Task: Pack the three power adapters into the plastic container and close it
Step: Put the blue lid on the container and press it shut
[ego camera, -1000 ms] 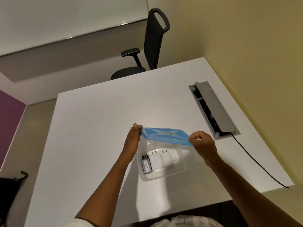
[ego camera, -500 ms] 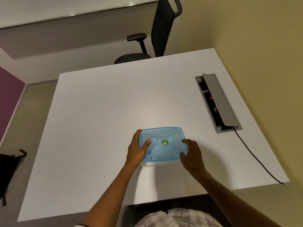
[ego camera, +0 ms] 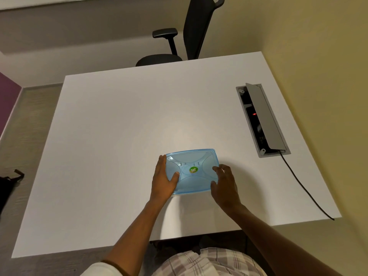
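the plastic container [ego camera: 180,193] sits on the white table [ego camera: 119,136] near its front edge, straight ahead of the person, with the translucent blue lid [ego camera: 192,171] laid flat over it. faint prong shapes show through the lid near its middle; the power adapters themselves cannot be made out.

the box looks light, with thin walls that would flex, and the lid seems a bendy snap-on sort. smooth plastic may slide on the bare table, so it is best taken at the short ends and pressed along the rim and corners rather than in the springy centre.

the left hand [ego camera: 163,179] lies along the left end, fingers spread flat down the edge, thumb pressing on top of the lid. the right hand [ego camera: 224,183] is at the right end, fingers loosely curled and open, fingertips touching the lid's rim, holding nothing. both forearms reach in from below. whether the lid is fully seated cannot be told.
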Demonstrator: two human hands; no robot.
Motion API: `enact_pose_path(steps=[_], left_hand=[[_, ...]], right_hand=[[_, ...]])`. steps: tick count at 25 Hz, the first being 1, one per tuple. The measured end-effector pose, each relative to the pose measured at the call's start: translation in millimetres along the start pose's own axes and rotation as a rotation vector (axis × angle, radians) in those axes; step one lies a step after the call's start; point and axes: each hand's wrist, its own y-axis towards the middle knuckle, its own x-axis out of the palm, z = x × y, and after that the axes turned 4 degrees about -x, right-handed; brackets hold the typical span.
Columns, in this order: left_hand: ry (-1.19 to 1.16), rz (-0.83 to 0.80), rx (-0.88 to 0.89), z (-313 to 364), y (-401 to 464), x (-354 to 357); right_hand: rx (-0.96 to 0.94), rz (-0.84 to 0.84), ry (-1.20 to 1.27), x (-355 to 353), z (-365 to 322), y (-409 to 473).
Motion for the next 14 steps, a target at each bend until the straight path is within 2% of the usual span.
enact_pose_path(steps=[4,8,14], left_hand=[[0.127,-0.047,0.015,-2.9,-6.9,8.4],[0.192,-0.026,0.022,-3.3,-8.7,9.1],[0.184,-0.012,0.017,-2.8,-10.8,12.3]], right_hand=[[-0.003,-0.013,-0.028,0.4,-0.9,-1.4],[-0.008,-0.037,-0.038,1.1,0.1,-2.8],[-0.036,-0.028,-0.076,4.6,1.6,-3.7]])
